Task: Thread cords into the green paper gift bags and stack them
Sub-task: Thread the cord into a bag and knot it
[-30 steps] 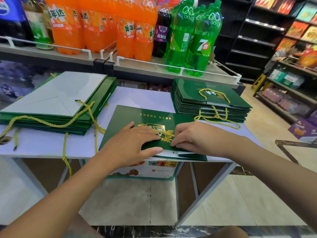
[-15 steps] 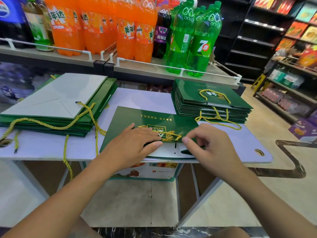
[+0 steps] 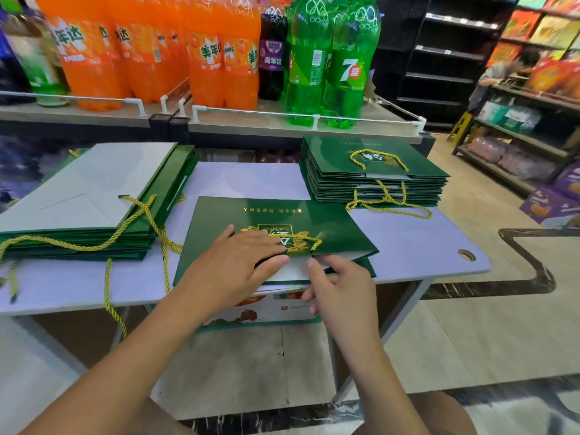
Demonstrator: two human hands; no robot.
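Item: 1 green gift bag (image 3: 329,227), flat at centre frame on the bench (image 3: 423,246).
Cord (image 3: 301,237): gold, lying across the printed face.
Left hand (image 3: 232,268): fingers straight, pressing the bag down.
Right hand (image 3: 342,293): fingers curled at the bag's near open edge; cannot tell whether they grip anything.
Step, judged: threading.
Next: feed the cord end through its hole, then lay the bag on a stack, likely the right stack (image 3: 376,183).

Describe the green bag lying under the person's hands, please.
The gift bag is glossy dark green paper with gold print, folded flat on the lilac table, white-lined mouth toward the person. A twisted gold cord lies across it. The left hand presses it flat; the right hand touches its mouth edge.
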